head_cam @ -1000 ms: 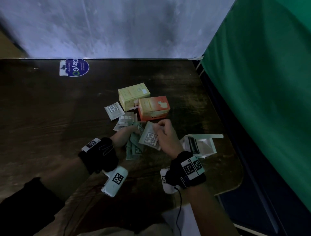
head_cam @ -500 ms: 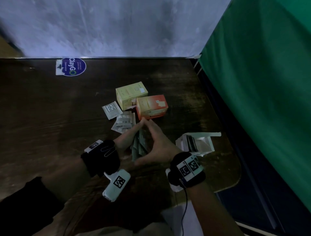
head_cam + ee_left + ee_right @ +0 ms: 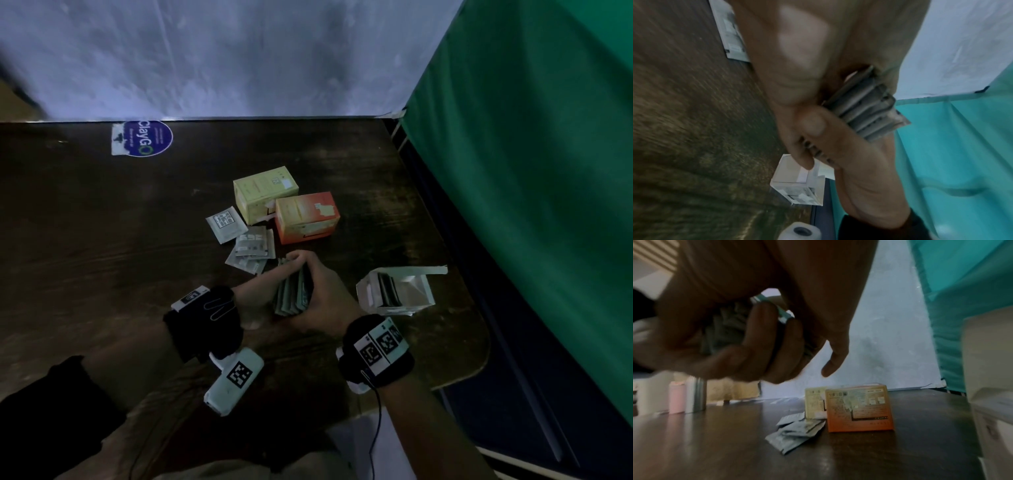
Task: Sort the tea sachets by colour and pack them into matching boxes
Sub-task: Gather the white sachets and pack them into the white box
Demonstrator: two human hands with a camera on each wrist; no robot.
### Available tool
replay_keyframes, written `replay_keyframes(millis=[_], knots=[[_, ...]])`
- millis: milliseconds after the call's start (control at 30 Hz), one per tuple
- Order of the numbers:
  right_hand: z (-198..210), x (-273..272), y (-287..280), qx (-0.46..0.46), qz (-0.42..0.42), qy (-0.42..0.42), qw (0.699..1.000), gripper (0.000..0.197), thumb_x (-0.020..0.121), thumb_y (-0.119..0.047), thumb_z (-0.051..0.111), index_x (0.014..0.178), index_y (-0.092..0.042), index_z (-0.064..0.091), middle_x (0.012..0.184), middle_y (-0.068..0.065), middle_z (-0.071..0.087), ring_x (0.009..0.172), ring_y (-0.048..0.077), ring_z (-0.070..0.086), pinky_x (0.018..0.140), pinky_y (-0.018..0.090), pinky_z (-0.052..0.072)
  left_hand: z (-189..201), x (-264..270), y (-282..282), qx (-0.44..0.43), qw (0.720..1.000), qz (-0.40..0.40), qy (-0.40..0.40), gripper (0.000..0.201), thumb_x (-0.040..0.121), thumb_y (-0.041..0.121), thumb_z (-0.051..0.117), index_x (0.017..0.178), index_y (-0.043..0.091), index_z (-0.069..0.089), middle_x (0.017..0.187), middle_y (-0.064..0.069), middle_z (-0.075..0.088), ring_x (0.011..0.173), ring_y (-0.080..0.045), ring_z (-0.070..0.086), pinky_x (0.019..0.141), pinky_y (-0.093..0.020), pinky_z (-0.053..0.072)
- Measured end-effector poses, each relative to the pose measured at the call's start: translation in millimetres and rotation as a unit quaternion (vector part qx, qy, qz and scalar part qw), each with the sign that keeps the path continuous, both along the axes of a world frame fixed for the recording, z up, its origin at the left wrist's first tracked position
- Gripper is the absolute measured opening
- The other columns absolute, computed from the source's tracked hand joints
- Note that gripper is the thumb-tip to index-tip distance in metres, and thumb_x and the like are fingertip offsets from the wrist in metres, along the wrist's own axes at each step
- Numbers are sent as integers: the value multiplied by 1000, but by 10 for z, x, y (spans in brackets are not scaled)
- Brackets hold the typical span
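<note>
Both hands grip one stack (image 3: 294, 294) of thin, flat green sachets above the table (image 3: 102, 257): left hand (image 3: 255, 298) w/ fingers wrapped behind, right hand (image 3: 323, 301) w/ thumb and fingers curled round it. Just beyond lie approx. 4 crinkly grey sachets (image 3: 251, 248). Three cardboard boxes: yellow box (image 3: 263, 193), orange box (image 3: 306, 217), white box (image 3: 397, 291) w/ flap open, at right.

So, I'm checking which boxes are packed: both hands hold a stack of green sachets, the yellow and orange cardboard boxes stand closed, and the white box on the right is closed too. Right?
Not quite. The white cardboard box is open, its flap raised and sachets standing inside, as the head view shows. The rest holds: the left hand and right hand hold the stack of green sachets, and the yellow cardboard box and orange cardboard box stand closed.
</note>
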State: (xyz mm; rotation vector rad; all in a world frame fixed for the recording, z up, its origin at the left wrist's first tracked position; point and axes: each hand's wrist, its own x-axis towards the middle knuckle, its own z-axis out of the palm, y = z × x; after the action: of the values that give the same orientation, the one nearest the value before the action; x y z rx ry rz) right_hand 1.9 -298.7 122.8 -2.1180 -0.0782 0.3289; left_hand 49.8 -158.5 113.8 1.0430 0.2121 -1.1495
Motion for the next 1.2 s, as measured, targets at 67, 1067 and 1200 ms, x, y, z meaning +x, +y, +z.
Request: replay_keyframes(millis=[67, 1067, 1200], knots=[[-35, -27, 4, -8, 3, -8, 1000, 91, 57, -27, 88, 130, -33, 35, 126, -7, 54, 116, 8, 54, 98, 37, 50, 14, -13, -28, 10, 1000, 6, 3, 36, 88, 44, 47, 96, 12, 61, 79, -6, 70, 70, -17, 69, 62, -28, 54], [-252, -783, -1265, -42, -527, -61, 846, 41, 89, -12, 62, 124, -19, 42, 118, 6, 55, 106, 21, 57, 85, 32, 49, -355, -120, -1511, 215, 277, -482, -803, 73, 91, 31, 51, 150, 18, 10, 158, -7, 13, 146, -26, 7, 116, -46, 3], [-201, -586, -1301, -149, -417, -8, 897, 45, 91, -12, 60, 130, -11, 38, 121, 15, 58, 107, 30, 59, 80, 32, 49, -491, -104, -1563, 235, 240, -468, -818, 58, 94, 25, 46, 146, 14, 23, 154, -8, 24, 144, -27, 13, 116, -47, 10]])
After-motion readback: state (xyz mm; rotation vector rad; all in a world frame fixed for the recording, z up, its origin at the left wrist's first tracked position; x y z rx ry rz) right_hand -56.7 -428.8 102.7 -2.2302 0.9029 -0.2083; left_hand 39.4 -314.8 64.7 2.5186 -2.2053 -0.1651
